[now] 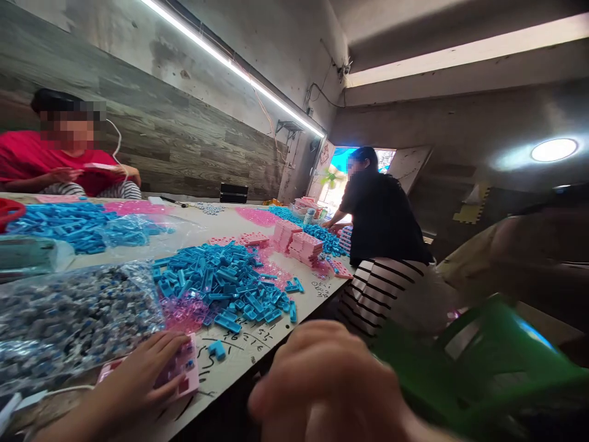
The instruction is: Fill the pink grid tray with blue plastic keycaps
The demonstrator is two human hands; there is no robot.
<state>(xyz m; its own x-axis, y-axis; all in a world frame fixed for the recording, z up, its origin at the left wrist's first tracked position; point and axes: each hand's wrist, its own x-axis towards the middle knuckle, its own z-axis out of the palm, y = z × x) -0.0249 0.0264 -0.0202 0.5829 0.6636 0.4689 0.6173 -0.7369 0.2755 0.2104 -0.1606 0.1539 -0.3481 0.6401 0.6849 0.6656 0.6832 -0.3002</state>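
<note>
My left hand [159,362] lies over a pink plastic case [191,371] at the table's near edge. Its fingers stretch toward the far side and the thumb sits apart on top. Small red and blue parts show in the case, though my hand covers much of it. Close to the camera and blurred, my right hand [326,383] is raised off the table edge with curled fingers. Whatever it may hold is hidden. Two loose blue plastic pieces [216,350] lie right of the case, below a heap of blue pieces [207,279].
A clear bag of small grey and blue parts [78,313] lies at left. Stacked pink cases [299,242] stand farther along the white table [257,344]. One person [69,153] sits across; another [386,215] stands at the far end. A green plastic chair [488,368] is at right.
</note>
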